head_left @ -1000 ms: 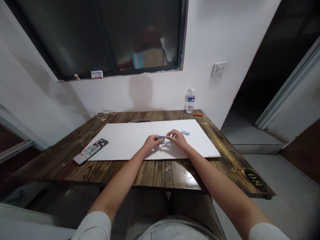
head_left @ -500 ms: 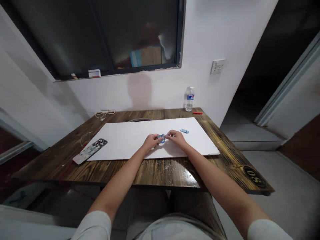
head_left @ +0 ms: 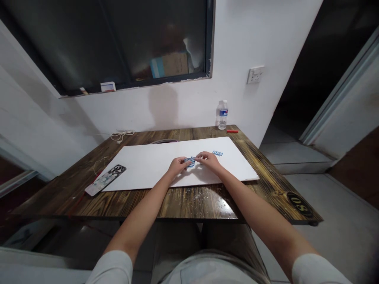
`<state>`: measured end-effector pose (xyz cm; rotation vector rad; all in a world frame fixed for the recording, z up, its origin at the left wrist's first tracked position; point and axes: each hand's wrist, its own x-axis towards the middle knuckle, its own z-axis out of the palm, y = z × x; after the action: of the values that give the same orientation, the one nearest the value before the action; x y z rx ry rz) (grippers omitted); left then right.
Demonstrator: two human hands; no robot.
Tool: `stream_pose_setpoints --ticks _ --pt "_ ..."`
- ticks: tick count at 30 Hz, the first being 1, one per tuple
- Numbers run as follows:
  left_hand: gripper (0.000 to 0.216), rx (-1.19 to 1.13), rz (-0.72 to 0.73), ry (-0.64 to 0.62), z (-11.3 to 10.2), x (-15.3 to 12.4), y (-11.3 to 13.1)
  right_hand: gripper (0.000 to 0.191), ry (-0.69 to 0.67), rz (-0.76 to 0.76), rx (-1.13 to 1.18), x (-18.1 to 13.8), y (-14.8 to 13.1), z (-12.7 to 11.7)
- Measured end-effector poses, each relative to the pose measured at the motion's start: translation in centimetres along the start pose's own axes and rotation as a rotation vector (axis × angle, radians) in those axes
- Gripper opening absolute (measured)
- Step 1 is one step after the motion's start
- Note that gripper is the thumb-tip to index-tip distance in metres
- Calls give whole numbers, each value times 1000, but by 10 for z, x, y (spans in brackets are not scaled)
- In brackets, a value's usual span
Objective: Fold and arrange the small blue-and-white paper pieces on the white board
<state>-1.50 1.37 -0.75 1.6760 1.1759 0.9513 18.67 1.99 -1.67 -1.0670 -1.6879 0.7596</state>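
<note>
A small flat blue-and-white piece (head_left: 190,162), too small to make out its kind, is held just above a white board (head_left: 142,165). My left hand (head_left: 177,166) pinches it from the left, thumb on top. At its right edge, the closed fingertips of my right hand (head_left: 208,160) meet its upper corner. A similar blue-and-white strip (head_left: 217,153) lies on the board, just beyond my right hand.
The board lies on a dark wooden table (head_left: 189,205). A phone-like patterned object (head_left: 106,180) overlaps its left edge. Along the back are a white cable (head_left: 122,135), a water bottle (head_left: 223,115) and a red pen-like stick (head_left: 232,131). A wall with a window stands behind.
The view has shifted slightly. Both hands stay together over the board, and the blue-and-white piece between them has turned a little. The right fingertips sit slightly nearer its edge.
</note>
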Motion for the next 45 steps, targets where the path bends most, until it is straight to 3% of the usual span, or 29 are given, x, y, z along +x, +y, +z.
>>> stream_pose_setpoints --ticks 8,14,19,26,31,33,35,37,41,45 --pt "39 56 27 10 0 -1 1 32 -1 22 -20 -2 -3 0" --pt "40 25 41 -26 0 -1 0 35 -57 147 179 -4 -8 4" --pt "39 -11 38 -10 -1 2 -4 33 -68 120 203 -2 -5 1" --pt "37 -9 17 66 -2 4 -5 22 68 118 -199 7 5 -15" --pt "39 -1 -19 99 -1 4 -4 12 48 82 -671 -2 8 -21" --pt "41 13 -29 92 -1 3 -3 19 86 78 -745 -4 9 -20" --pt "42 30 -33 87 -1 3 -3 29 135 74 -728 -4 8 -17" --pt "43 46 -28 86 0 3 -3 27 132 21 -622 -2 4 -13" --pt "42 65 -7 33 1 2 -5 22 -32 -158 -304 0 -4 -2" --pt "42 49 -2 -26 2 0 -6 24 -15 -110 -229 0 -3 4"
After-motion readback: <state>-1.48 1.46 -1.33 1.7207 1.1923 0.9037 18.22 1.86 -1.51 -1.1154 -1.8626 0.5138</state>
